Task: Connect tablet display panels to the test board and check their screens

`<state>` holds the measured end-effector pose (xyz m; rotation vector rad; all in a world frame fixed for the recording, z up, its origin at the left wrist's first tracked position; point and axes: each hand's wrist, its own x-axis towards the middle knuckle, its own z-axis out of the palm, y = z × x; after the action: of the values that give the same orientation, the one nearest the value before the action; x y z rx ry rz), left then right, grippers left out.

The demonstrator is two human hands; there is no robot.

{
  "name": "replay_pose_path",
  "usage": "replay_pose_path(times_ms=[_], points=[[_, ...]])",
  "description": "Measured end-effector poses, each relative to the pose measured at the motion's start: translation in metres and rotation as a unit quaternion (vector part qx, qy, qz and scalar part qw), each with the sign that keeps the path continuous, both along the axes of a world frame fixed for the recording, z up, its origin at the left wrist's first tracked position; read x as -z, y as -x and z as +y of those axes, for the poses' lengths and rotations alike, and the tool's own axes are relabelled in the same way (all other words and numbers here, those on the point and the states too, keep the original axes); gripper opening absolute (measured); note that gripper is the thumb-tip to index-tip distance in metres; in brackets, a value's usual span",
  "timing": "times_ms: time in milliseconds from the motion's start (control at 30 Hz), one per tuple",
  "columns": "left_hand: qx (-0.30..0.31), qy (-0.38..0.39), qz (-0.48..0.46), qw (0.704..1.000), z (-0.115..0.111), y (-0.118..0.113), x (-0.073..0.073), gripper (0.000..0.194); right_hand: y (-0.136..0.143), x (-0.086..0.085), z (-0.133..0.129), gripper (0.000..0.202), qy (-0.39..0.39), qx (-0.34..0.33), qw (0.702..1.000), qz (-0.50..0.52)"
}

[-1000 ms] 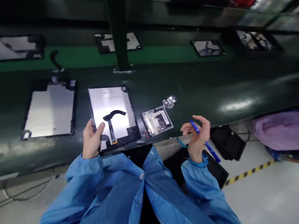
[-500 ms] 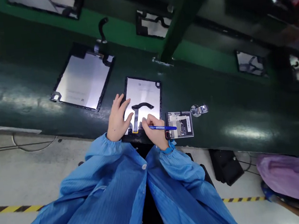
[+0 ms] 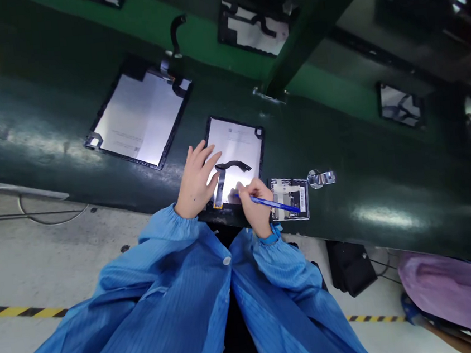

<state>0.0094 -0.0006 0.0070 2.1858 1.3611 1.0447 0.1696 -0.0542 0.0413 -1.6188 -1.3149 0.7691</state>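
Observation:
A flat display panel with a silvery back and black rim lies on the dark green bench in front of me. My left hand rests over its left edge, fingers spread and holding nothing. A black curved flex cable lies across the panel beside my left fingertips. My right hand grips a blue pen over the panel's lower right part; its tip end points left, beside my fingers. Just right of that hand sits a small circuit board with pale tape strips, partly covered by the pen.
A larger panel lies to the left, with a black cable behind it. A shiny metal piece sits right of the board. A green post rises from the bench. A person in purple is at the lower right.
The view has shifted a little, so bench things appear further right. In my right hand, the pen now slants down more to the right. My left hand stays at the panel's left edge.

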Motion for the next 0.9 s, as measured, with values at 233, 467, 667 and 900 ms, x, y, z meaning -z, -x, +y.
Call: replay_pose_path(times_ms=[233, 467, 667, 900], points=[[0.023, -0.079, 0.025, 0.996, 0.006, -0.015, -0.028, 0.017, -0.04, -0.028, 0.007, 0.026, 0.02, 0.04, 0.993, 0.109], [0.072, -0.237, -0.025, 0.969, -0.027, -0.026, -0.046, 0.024, -0.057, -0.04, -0.006, 0.04, 0.062, -0.002, 0.985, 0.162], [0.125, -0.057, -0.098, 0.986, -0.032, -0.032, -0.06, 0.033, -0.069, -0.049, -0.012, 0.037, 0.019, 0.004, 0.991, 0.132], [0.148, -0.088, -0.034, 0.985, -0.023, -0.066, -0.072, 0.014, -0.078, -0.058, -0.011, 0.039, 0.001, -0.033, 0.994, 0.103]])
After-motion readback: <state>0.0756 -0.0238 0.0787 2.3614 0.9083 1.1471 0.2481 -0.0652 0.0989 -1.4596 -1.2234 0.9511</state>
